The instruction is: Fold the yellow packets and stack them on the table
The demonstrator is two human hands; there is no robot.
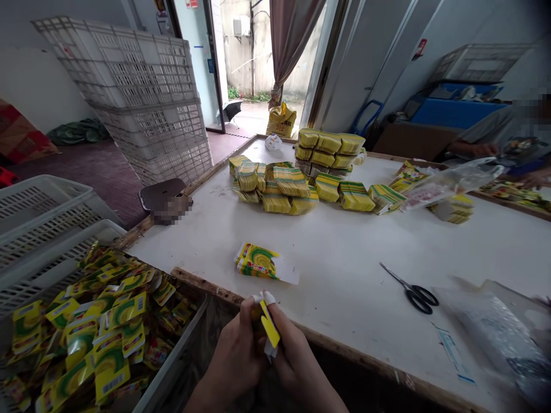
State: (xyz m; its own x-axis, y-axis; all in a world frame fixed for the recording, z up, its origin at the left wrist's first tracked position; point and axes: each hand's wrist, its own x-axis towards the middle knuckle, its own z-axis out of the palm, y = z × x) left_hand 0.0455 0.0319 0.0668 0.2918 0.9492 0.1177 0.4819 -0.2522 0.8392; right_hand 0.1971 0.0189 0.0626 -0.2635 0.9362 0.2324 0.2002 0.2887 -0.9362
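"Both hands are close together on the near side of the card stack (258, 261), the left hand (239, 344) and the right hand (293, 347) with fingers curled inward."

"Gripping anything?"

"Yes, a yellow-and-white card (270, 327), pinched between the two and tilted, its white part lowest. I can't tell whether it is one layer or several. White coverings (268, 297) show on fingertips at the top of the grip."

"What is the stack itself like?"

"Yellow and green with a swirl print, lying flat on the white bench (327, 252). Plain white card sticks out on its right side."

"And left of it?"

"A white plastic crate (177, 347), off the bench and nearer to the person, heaped with yellow-and-green printed packs (116, 315), some showing barcodes. Farther left and beyond the stack stands a tall column of lattice crates (150, 86)."

"Straight beyond it?"

"Piled bundles of cards (275, 192), yellow at the edges. Behind those and farther right rises a taller block of bundles (329, 149)."

"To its right?"

"Black-handled scissors (408, 285), well apart from the stack, handles toward the person, blade tips toward the stack's side. Farther right, near the bench's front, lies crumpled clear plastic (495, 332)."
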